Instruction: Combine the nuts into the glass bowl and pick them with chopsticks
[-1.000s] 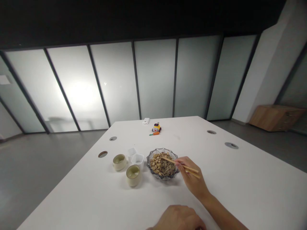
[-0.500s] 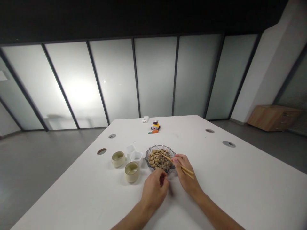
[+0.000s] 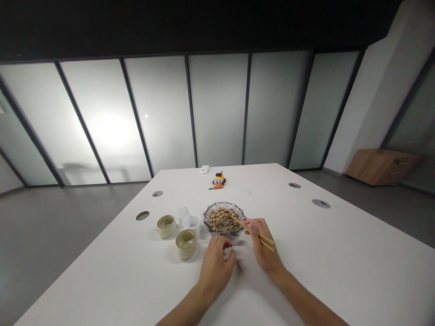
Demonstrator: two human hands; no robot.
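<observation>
My right hand [image 3: 261, 240] is closed round a pair of wooden chopsticks [image 3: 267, 242], their tips reaching into a clear glass bowl [image 3: 208, 222] with a scalloped rim. Inside the bowl, pale rounded nuts [image 3: 217, 216], perhaps peanuts or pistachios, lie towards the back and left. Striped sunflower seeds [image 3: 228, 225] fill the front and right part. Just in front of the bowl is my left hand [image 3: 217, 262], its thumb and fingers curved and apart, with nothing visible between them. Whether the chopstick tips grip a piece is too small to tell.
Left of the bowl stand two white plastic cups [image 3: 192, 222] and two beige ceramic cups [image 3: 186, 244], [image 3: 166, 226]. Farther back on the white table [image 3: 136, 271] are a toy carrot [image 3: 217, 186], a yellow toy vehicle [image 3: 219, 178] and a white box-like device [image 3: 204, 170]. Round holes [image 3: 142, 215] pierce the tabletop.
The fingers of my left hand have opened apart and the hand sits slightly farther from the bowl's contents. My right hand keeps the chopsticks in the bowl. The view has shifted slightly.
</observation>
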